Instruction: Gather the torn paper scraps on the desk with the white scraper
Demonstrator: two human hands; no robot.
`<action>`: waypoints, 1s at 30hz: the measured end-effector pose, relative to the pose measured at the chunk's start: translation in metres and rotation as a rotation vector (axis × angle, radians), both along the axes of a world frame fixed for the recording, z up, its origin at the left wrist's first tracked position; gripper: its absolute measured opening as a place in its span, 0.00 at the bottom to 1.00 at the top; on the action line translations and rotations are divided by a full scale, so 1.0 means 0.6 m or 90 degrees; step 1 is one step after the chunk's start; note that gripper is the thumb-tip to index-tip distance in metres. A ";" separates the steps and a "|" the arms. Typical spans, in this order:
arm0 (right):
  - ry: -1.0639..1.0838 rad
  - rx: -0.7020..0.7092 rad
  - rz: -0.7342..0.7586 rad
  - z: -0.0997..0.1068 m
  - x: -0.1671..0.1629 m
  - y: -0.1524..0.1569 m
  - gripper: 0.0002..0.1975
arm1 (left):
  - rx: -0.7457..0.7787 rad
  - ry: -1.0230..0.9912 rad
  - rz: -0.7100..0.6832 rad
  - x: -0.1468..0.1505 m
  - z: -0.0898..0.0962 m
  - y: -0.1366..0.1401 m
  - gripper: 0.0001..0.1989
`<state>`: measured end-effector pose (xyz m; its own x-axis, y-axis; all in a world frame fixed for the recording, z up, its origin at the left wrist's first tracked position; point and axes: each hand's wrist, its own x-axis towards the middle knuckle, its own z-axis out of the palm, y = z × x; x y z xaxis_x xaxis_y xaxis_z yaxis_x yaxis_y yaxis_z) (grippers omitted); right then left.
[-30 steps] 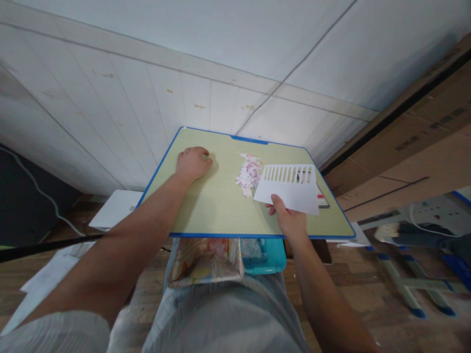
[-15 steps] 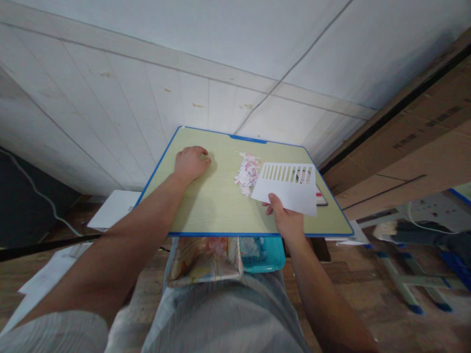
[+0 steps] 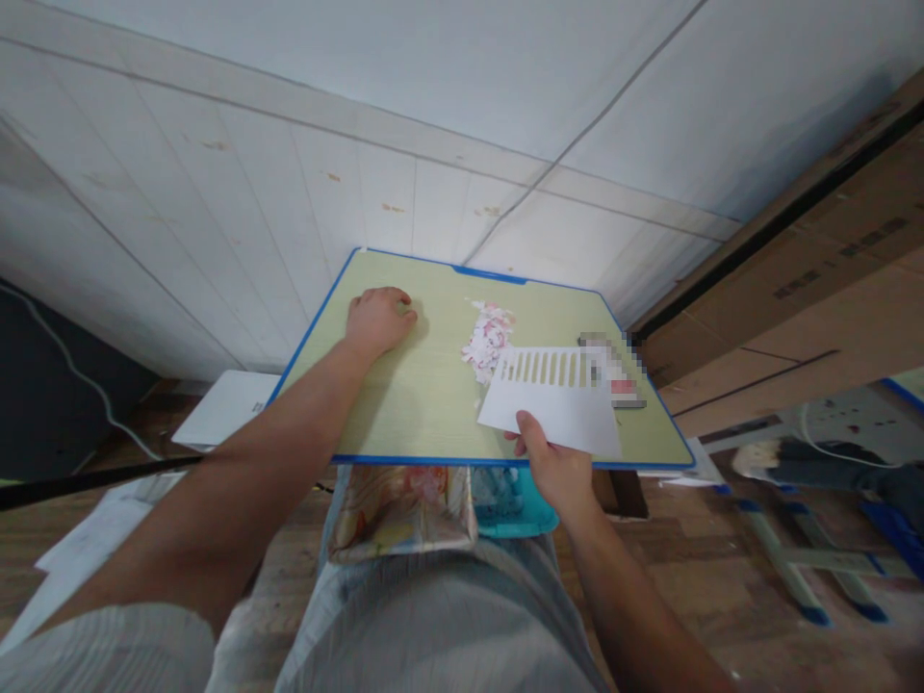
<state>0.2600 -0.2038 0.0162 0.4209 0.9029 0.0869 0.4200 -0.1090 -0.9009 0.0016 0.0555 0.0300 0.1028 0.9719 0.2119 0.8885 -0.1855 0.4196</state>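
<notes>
My right hand [image 3: 559, 469] pinches the lower edge of a white sheet with a row of cut-out slots [image 3: 552, 412], thumb on top. The sheet hangs tilted over the right front of the table; its upper left corner is beside a heap of small white and pink paper scraps [image 3: 488, 339]. My left hand [image 3: 380, 320] rests on the left of the pale green tabletop [image 3: 425, 404], fingers loosely curled, a gap between thumb and forefinger, nothing visible in it. Partly behind the sheet lies a flat item [image 3: 627, 385], blurred out by pixels.
The table has a blue rim and stands against a white panelled wall [image 3: 375, 183]. Below its front edge are a patterned open container [image 3: 404, 534] and a turquoise bin [image 3: 530, 510]. Cardboard boxes [image 3: 794, 318] stand at the right. A white box-like item [image 3: 223, 409] is at the left.
My right hand has brought the slotted sheet down and slightly left, towards the front edge of the table. My left hand stays where it was, and the scrap heap looks the same.
</notes>
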 end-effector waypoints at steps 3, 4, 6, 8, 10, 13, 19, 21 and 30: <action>0.037 0.004 0.012 -0.001 -0.013 -0.003 0.30 | -0.002 0.000 0.001 0.000 0.001 -0.001 0.26; 0.053 0.007 0.018 -0.001 -0.015 -0.002 0.30 | -0.004 -0.001 -0.001 0.000 0.002 -0.002 0.26; 0.085 0.019 0.023 0.000 -0.016 -0.001 0.30 | -0.009 0.000 -0.003 0.001 0.004 -0.003 0.26; 0.107 0.037 0.014 0.003 -0.015 0.002 0.29 | -0.010 0.002 -0.006 0.001 0.005 -0.004 0.26; 0.107 0.055 0.001 0.008 -0.013 0.007 0.28 | -0.009 0.008 -0.009 0.001 0.006 -0.005 0.27; 0.079 0.075 0.000 0.013 -0.014 0.021 0.29 | -0.003 0.016 -0.008 0.002 0.006 -0.005 0.27; 0.037 0.078 0.030 -0.002 -0.014 0.052 0.34 | 0.010 0.016 -0.011 0.000 0.002 -0.002 0.26; 0.015 0.087 0.014 -0.008 -0.011 0.056 0.36 | 0.011 0.013 -0.010 0.000 0.000 -0.001 0.26; 0.029 0.053 0.031 0.005 -0.007 0.020 0.31 | 0.013 -0.004 -0.007 0.000 -0.005 0.005 0.24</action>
<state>0.2557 -0.1921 0.0192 0.3823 0.9126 0.1447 0.3817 -0.0134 -0.9242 0.0015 0.0582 0.0271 0.1113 0.9662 0.2325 0.8838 -0.2032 0.4214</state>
